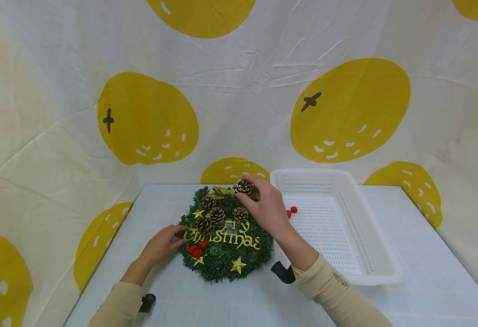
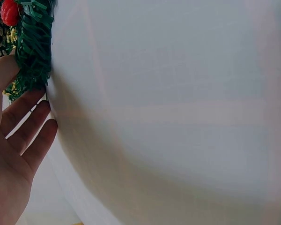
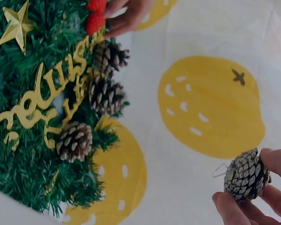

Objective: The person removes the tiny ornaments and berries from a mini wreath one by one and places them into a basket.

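Notably, wire loop [image 3: 219,170] on held pinecone [image 3: 247,177]: right wrist view only.

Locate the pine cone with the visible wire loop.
In the head view, the pine cone is pinched in the right hand, near the upper-right edge of the wreath, just left of the white basket.

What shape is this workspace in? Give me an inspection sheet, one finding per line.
Surface: pale table with faint lines.
Job's things: green wreath lying on it, bearing gold lettering and four pine cones; white basket alongside, red berries inside.
Clutter: black objects at both sleeves.
Grippers: right hand pinches a fifth pine cone above the wreath; left hand touches its left edge.
Cables: nothing seen.
Surroundings: backdrop with yellow fruit print.
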A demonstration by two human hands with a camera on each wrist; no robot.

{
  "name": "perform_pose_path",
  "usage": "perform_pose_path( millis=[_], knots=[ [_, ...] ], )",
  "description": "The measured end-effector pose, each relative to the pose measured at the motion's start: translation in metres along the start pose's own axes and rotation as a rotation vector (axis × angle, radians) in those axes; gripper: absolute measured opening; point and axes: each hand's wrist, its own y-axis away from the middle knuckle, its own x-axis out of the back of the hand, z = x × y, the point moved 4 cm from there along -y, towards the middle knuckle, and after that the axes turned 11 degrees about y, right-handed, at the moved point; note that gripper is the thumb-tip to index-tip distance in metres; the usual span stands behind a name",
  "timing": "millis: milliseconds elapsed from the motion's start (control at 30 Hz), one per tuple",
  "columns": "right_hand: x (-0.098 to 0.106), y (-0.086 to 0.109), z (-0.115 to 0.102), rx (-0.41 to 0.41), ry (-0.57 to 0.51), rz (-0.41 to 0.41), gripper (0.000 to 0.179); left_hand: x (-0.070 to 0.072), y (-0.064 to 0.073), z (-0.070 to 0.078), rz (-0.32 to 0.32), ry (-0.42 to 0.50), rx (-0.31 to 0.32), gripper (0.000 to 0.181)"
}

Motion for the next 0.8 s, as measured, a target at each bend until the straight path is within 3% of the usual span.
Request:
perform_pose_path(
  millis=[267, 533, 800],
  knots=[
    [0.008, -0.013, 0.025, -0.121, -0.055, -0.062, 0.047, 0.002, -0.001, 0.001, -0.003, -0.002, -0.003, 0.035],
    [0.015, -0.021, 0.062, -0.212, -0.033, -0.08, 0.051, 0.001, -0.003, 0.001, -0.012, 0.002, 0.014, 0.034],
    [0.02, -0.027, 0.099, -0.31, -0.022, -0.092, 0.053, 0.002, -0.001, 0.005, -0.007, 0.006, -0.011, 0.035]
  ],
)
